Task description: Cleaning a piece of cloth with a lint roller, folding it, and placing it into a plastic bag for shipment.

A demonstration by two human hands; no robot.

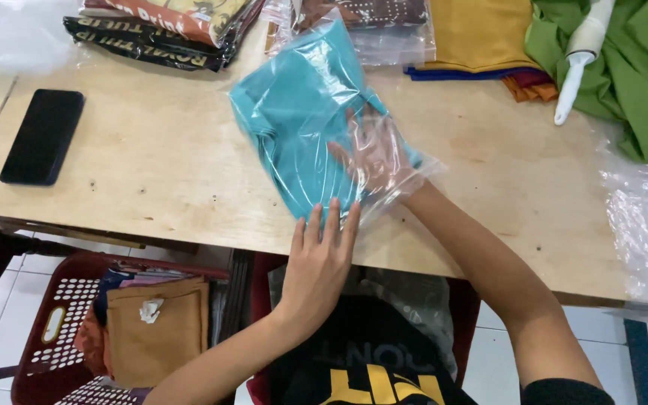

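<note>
On wooden table (151, 157), flat left hand (320, 262) presses teal cloth (301, 120) while right hand (375, 154) reaches open-fingered inside its clear plastic bag (406, 176).

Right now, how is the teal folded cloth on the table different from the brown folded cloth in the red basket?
The teal folded cloth is partly inside a clear plastic bag; the brown folded cloth is bare. The teal one lies on the wooden table, with the right hand inside the bag and the left hand at its near edge. The brown one lies in the red basket on the floor, untouched. Both are folded flat.
</note>
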